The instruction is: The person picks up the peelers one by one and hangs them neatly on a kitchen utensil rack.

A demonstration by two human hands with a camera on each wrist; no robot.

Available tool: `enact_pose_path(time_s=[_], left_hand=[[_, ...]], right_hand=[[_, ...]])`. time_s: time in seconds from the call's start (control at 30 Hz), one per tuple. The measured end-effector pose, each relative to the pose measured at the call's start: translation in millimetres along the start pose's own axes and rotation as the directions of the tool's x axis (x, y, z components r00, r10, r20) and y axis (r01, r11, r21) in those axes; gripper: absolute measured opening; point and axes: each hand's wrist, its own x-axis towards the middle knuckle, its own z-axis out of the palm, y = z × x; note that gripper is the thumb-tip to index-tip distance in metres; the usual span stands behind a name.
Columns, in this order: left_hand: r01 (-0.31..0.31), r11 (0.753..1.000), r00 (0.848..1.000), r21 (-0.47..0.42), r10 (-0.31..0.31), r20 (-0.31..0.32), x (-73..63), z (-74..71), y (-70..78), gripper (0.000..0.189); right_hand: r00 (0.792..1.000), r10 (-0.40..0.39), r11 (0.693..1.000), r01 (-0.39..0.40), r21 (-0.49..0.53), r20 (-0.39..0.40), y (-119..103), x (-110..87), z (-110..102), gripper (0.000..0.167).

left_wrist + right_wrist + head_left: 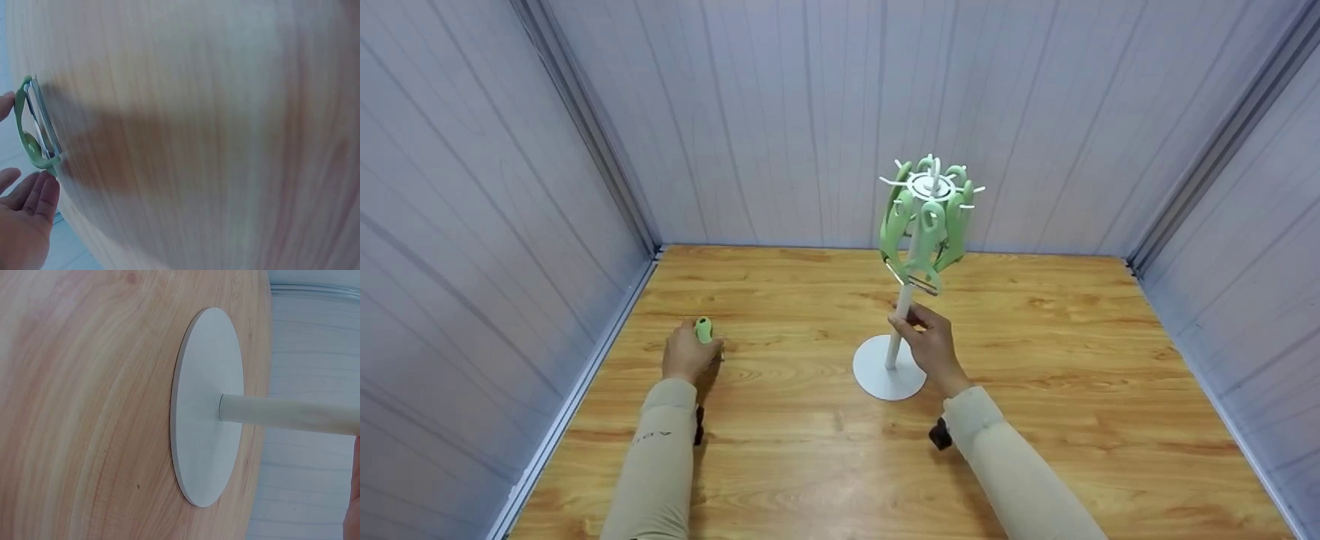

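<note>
On the left side of the wooden table, my left hand (688,354) pinches a green vegetable peeler (703,330) between thumb and fingers. The left wrist view shows the peeler's metal blade and green frame (20,118), with fingertips at both ends. Whether it touches the table I cannot tell. My right hand (931,346) grips the white pole of a display stand (894,349), below its top hooks. Several green peelers (931,232) hang from those hooks. The stand's round base (202,455) is flat on the table in the right wrist view.
Pale panel walls (780,127) close off the back and both sides of the wooden table (787,442). A metal edge strip (585,379) runs along the table's left side. Some white hooks (891,181) stick outward at the stand's top.
</note>
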Motion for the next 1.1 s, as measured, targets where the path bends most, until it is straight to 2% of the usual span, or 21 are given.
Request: enact_pose_path(time_s=[0.17,0.37,0.57,0.67,0.87,1.1], left_hand=[[0.012,1.000,1.000,0.009,-0.013,0.025,-1.1,-3.2,0.6,0.068],[0.026,0.997,0.999,0.076,-0.028,0.018,1.1,-4.1,-3.6,0.065],[0.020,0.991,1.000,0.133,-0.020,-0.003,0.2,-4.4,-5.8,0.043],[0.018,0.991,1.000,0.134,-0.017,-0.005,-0.5,-5.1,-5.0,0.041],[0.020,0.995,1.000,0.100,-0.022,0.014,-2.9,-6.5,3.9,0.049],[-0.033,0.999,0.999,0.020,0.033,0.026,-5.5,-7.9,26.4,0.044]], right_hand=[[1.000,-0.016,1.000,0.016,-0.001,0.011,0,0.4,1,0.023],[1.000,-0.007,1.000,0.008,0.010,-0.006,-1,-0.3,3,0.021],[1.000,-0.001,1.000,0.002,0.030,-0.021,-3,-0.6,5,0.021],[1.000,-0.003,1.000,0.004,0.028,-0.019,-2,-0.1,4,0.021],[1.000,-0.014,1.000,0.015,0.007,-0.008,0,0.4,2,0.021],[1.000,-0.009,1.000,0.009,-0.021,-0.001,0,-0.5,1,0.020]])
